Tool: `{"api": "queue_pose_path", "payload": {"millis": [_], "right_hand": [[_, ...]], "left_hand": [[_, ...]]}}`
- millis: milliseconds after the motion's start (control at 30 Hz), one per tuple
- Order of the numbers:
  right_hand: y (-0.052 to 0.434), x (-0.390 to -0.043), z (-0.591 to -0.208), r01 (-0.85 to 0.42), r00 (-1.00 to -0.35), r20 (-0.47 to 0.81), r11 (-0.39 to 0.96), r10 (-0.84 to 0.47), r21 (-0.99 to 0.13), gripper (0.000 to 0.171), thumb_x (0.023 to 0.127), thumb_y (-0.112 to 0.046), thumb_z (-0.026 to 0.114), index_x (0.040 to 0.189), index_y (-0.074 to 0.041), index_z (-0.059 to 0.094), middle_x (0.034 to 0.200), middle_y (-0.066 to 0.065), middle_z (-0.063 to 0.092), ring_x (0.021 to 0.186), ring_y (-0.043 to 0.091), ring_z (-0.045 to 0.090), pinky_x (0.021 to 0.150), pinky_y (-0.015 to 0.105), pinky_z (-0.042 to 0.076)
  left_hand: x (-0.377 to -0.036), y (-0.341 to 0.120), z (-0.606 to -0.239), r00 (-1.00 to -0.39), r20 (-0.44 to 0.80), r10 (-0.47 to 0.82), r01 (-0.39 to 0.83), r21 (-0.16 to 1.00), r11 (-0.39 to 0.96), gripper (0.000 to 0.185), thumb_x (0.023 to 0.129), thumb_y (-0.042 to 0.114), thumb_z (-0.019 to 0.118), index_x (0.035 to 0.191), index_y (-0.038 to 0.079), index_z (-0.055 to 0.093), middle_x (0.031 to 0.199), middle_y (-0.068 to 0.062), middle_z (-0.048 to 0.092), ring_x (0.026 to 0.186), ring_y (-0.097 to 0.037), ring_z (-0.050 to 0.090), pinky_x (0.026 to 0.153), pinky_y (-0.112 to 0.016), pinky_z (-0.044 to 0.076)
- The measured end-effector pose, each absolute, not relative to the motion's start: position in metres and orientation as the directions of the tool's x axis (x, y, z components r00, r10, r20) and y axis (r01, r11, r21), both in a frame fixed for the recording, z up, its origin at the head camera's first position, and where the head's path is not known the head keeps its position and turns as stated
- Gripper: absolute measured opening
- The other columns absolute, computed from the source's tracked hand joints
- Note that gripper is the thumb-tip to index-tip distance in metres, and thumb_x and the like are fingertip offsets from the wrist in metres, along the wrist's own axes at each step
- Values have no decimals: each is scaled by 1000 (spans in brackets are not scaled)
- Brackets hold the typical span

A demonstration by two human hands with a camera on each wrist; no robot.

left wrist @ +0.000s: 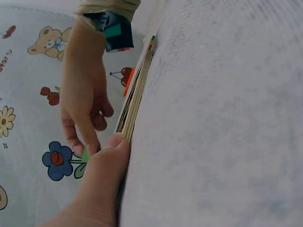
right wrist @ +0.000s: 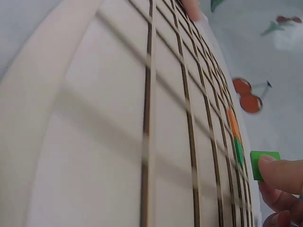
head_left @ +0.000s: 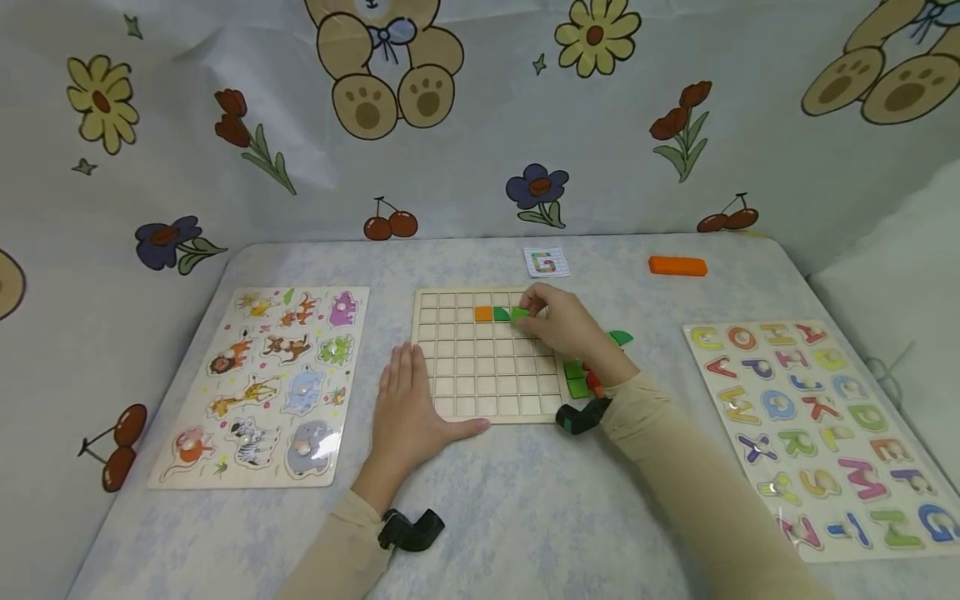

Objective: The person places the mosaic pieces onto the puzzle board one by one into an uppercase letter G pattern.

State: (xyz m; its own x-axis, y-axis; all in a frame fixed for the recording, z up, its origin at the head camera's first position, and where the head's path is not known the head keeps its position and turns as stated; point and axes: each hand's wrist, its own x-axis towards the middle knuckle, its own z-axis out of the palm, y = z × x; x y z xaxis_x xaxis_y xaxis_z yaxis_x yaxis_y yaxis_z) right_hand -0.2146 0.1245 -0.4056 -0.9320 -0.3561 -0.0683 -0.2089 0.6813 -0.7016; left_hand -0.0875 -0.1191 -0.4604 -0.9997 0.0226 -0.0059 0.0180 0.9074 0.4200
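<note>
our left hand [head_left: 408, 408] lies flat, fingers relaxed, on the grid board's [head_left: 487, 392] near-left corner; our right hand [head_left: 562, 325] pinches a green tile [head_left: 519, 314] beside two placed tiles [head_left: 492, 314].

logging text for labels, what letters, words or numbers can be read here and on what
"G": on the small card behind the grid board.
"O", "C", "D", "M", "X", "G" and other single letters: pieces on the alphabet board, seen upside down; several are too skewed to read.
Animal board: pictures only, no text.
Orange block: no text.
Wrist straps: nothing readable.
</note>
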Motion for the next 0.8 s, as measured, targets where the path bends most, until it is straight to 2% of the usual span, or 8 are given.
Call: {"api": "queue_pose_path", "payload": {"millis": [133,300,433,633,800], "right_hand": [[86,-221,-407,-251,-911,-58,659,-409,-709,18,95,-23,68,108,-15,59,99,3,62,82,21,54,73,34,46],[58,-228,-411,-274,-910,-47,683,-412,-677,15,94,-23,70,103,-17,60,91,1,61,76,18,53,68,30,44],[48,-232,-413,-273,-912,-54,700,-406,-660,14,93,-22,70,103,-15,62,89,1,61,77,17,54,70,30,45],[43,-233,-414,-283,-914,-66,746,-400,-603,14,95,-23,69,105,-14,68,99,2,60,86,18,55,76,32,48],[45,-230,-413,-317,-904,-79,781,-421,-538,18,96,-26,67,108,-14,73,101,1,59,86,17,57,75,32,50]], "left_hand": [[-87,-120,-461,-1000,7,11,13,422,907,153,54,95,62,158,-1,5,167,-20,4,156,-33,1,127,-49,8],[-86,-120,-462,-1000,22,12,20,412,911,153,54,96,60,158,-2,6,167,-21,5,156,-33,2,127,-49,8],[-86,-120,-462,-1000,23,20,28,410,912,152,54,96,59,158,-2,7,167,-21,5,156,-33,2,127,-49,9],[-87,-120,-462,-999,25,28,35,416,909,152,54,95,61,158,-2,7,166,-21,7,156,-33,2,126,-50,10],[-87,-120,-461,-999,17,33,37,415,909,151,56,94,62,158,-2,6,167,-21,5,156,-32,1,126,-50,9]]}}
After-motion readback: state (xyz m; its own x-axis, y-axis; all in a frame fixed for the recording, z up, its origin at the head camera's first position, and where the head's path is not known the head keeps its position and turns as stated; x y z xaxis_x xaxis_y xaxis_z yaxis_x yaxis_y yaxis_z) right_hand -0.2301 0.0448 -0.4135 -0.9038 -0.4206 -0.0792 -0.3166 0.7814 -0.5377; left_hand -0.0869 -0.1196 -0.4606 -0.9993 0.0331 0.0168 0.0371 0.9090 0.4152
